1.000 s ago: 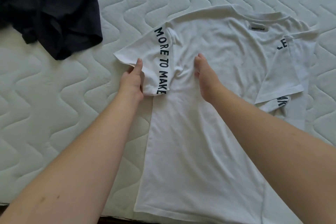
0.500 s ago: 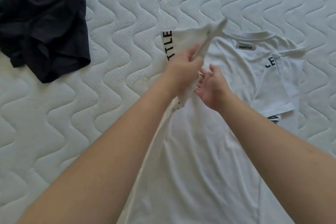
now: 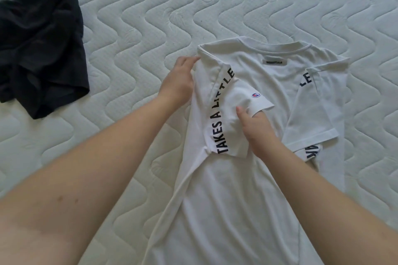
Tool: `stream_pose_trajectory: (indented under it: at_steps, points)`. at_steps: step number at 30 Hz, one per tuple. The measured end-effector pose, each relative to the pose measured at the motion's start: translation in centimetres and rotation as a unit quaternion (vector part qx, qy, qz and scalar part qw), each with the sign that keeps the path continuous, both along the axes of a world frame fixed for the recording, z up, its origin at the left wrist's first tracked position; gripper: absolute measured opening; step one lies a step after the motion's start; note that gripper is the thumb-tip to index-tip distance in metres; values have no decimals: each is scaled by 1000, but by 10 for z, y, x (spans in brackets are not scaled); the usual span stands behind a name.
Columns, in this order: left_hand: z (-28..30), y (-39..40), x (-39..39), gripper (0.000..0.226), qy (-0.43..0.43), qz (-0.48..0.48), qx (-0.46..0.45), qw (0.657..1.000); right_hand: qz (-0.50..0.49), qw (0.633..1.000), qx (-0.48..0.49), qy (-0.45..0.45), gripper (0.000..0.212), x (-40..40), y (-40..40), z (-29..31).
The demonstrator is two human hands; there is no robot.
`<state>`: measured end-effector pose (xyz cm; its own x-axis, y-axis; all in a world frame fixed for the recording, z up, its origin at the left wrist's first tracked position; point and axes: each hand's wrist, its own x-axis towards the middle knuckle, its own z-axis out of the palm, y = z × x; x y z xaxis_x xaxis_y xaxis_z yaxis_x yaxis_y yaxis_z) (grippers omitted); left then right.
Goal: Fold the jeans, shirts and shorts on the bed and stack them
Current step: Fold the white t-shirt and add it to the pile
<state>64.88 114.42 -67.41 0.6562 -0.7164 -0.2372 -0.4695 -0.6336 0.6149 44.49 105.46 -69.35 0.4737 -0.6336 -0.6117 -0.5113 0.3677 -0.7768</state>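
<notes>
From the head camera, looking down on the quilted white mattress (image 3: 215, 2) with its wavy stitching, a white cotton T-shirt (image 3: 237, 200) lies flat and face-down, filling the centre and running off toward six o'clock, collar at twelve with a small black neck label (image 3: 275, 62). Its left sleeve (image 3: 232, 112) is folded in over the back, black lettering "TAKES A LITTLE" running along the fold, a small round logo patch (image 3: 255, 94) near the cuff. The left hand (image 3: 177, 84) sits at nine o'clock of that fold, fingers together and pinching the shoulder edge of the shirt. The right hand (image 3: 255, 129) rests at the centre, thumb lying on top of the folded sleeve and the other fingers tucked under its cuff, so it grips the sleeve. The right sleeve (image 3: 310, 109) is already folded inward at three o'clock, more lettering showing. Well apart at ten o'clock, a crumpled black cloth garment (image 3: 41, 49) lies on the mattress.
</notes>
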Motion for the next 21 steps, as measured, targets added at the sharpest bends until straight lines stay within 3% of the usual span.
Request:
stream_pose_trajectory:
  at_steps: [5,7,9,12,16,21]
  points:
    - [-4,-55,38,66,-17,-185,76,980,35,997,-64,-9,36,-8,1,8]
    - [-1,-74,48,53,-18,-242,131,961,49,997,-59,-15,34,-11,-1,12]
    - [1,-87,56,34,-82,-290,201,932,54,997,-52,-26,30,-13,-3,18]
    - [4,-97,69,31,-163,-276,228,919,17,996,-81,-37,27,-17,-11,23]
    - [1,-103,73,34,-175,-244,226,927,-11,991,-132,3,27,-24,-29,20]
    - [-16,-104,66,28,-159,-201,209,944,-21,997,-43,61,36,-33,-35,-5]
